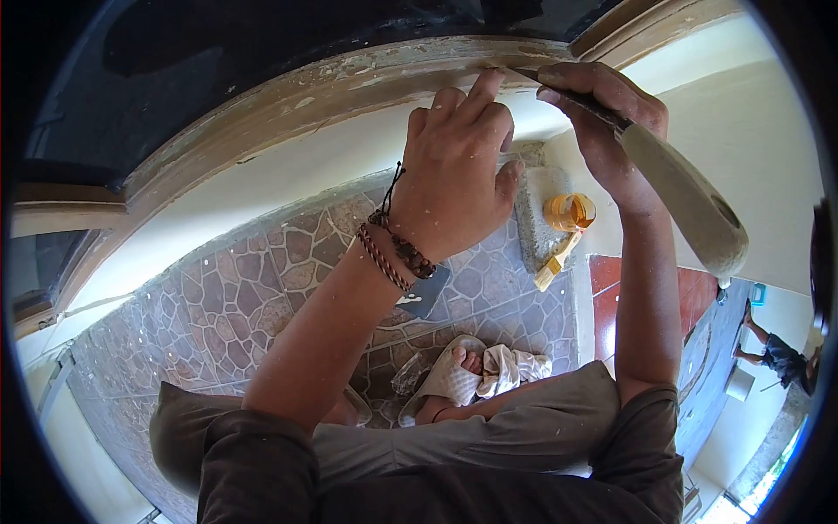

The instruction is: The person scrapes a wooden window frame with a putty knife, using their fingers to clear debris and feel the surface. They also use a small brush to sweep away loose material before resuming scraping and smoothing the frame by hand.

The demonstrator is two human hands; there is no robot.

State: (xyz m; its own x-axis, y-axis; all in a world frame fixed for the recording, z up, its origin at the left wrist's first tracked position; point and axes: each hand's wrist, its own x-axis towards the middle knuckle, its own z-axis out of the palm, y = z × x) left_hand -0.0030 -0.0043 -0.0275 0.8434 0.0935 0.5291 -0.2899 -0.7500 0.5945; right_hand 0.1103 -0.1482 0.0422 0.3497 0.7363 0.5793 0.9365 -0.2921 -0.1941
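Note:
My right hand (pixel 607 113) grips a knife (pixel 685 188) by its dark, narrow blade, and the beige handle sticks out towards me at the lower right. The blade's tip meets the wooden window frame (pixel 349 87), where the paint is worn and flaking. Beside the tip, my left hand (pixel 458 157) rests its outstretched index finger on the frame. Its other fingers are partly bent, the thumb stands apart, and it holds nothing. Pale specks dot the left hand, and braided bracelets circle that wrist.
Below the hands, a jar (pixel 569 212) with orange-brown contents and a paintbrush (pixel 557 262) sit on a concrete ledge (pixel 534 210). A dark sheet (pixel 426 295) and a crumpled cloth (pixel 511 368) lie on the patterned tile floor (pixel 236 306). Another person (pixel 781 354) is at the far right.

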